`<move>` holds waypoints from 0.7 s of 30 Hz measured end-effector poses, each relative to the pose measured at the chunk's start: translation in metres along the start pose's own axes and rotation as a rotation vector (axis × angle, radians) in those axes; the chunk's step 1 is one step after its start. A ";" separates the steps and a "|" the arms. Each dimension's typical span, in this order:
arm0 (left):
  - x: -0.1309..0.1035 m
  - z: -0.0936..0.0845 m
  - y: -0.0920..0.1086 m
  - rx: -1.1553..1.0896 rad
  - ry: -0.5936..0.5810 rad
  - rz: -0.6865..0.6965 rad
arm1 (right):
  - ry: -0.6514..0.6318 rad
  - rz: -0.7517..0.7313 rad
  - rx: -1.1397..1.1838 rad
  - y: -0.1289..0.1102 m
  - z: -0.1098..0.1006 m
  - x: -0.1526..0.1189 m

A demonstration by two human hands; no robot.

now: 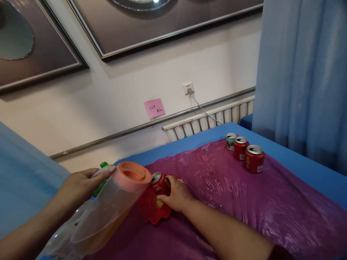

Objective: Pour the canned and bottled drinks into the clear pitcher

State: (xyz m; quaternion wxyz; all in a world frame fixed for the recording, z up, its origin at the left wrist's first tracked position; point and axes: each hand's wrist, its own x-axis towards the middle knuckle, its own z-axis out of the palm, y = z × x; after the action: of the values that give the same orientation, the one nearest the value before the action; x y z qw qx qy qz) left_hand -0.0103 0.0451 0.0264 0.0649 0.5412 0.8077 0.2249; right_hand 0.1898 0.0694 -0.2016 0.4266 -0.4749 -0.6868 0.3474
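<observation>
My left hand (86, 178) is closed on the handle of a clear plastic pitcher (108, 206) with an orange lid (132, 173). The pitcher leans to the right, its lid close to a can's top, and brownish liquid lies along its lower side. Fingers and thumb of my right hand (177, 193) wrap round a red drink can (160, 183), opened and slightly tilted. Under the can is a red scalloped mat (155, 209) with a gold emblem. Whether liquid is flowing into the can I cannot tell.
Purple plastic sheeting (244, 202) covers much of the blue table (306, 162). Two red cans (255, 159) and a green-white can (230, 141) stand at the right rear. Clear bottles (59, 234) sit at the lower left. Blue curtains (300, 79) hang on both sides.
</observation>
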 end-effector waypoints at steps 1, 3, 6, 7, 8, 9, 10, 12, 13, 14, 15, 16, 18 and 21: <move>0.000 0.000 0.000 0.021 -0.003 0.003 | 0.000 -0.002 0.002 0.000 0.000 0.000; 0.000 0.000 0.001 0.029 -0.006 0.008 | -0.001 -0.006 0.003 0.000 0.000 0.000; -0.002 0.000 0.003 0.032 -0.005 0.003 | 0.003 -0.009 0.002 0.001 0.000 0.000; -0.002 0.000 0.004 0.035 -0.004 0.000 | 0.005 -0.008 0.002 0.001 0.000 0.000; -0.003 0.000 0.005 0.037 -0.006 0.000 | 0.006 -0.005 0.000 0.001 0.000 0.000; -0.003 0.000 0.005 0.038 -0.008 0.001 | 0.006 -0.003 -0.001 0.001 0.001 0.000; -0.002 0.000 0.005 0.037 -0.010 0.001 | 0.006 0.000 -0.002 0.001 0.001 0.000; -0.002 0.000 0.003 0.029 -0.009 -0.002 | 0.004 0.004 -0.005 0.002 0.001 0.000; -0.001 -0.001 0.002 0.025 -0.006 -0.004 | 0.003 0.004 -0.007 0.002 0.001 0.000; -0.001 -0.001 0.001 0.020 -0.005 -0.007 | 0.002 0.003 -0.007 0.002 0.001 0.000; -0.001 -0.001 0.001 0.016 -0.005 -0.006 | 0.002 0.002 -0.008 0.001 0.001 0.000; -0.001 -0.001 0.000 0.014 -0.007 -0.006 | 0.003 0.002 -0.008 0.001 0.001 0.000; -0.001 0.000 0.000 0.017 -0.007 -0.008 | 0.007 0.000 -0.006 0.001 0.000 0.000; -0.001 0.000 0.001 0.028 -0.009 -0.013 | 0.008 -0.003 0.000 0.000 0.000 -0.001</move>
State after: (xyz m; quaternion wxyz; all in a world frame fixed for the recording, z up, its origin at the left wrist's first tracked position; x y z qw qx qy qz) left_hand -0.0093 0.0449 0.0263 0.0622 0.5379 0.8139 0.2106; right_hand 0.1900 0.0690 -0.2021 0.4298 -0.4752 -0.6861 0.3447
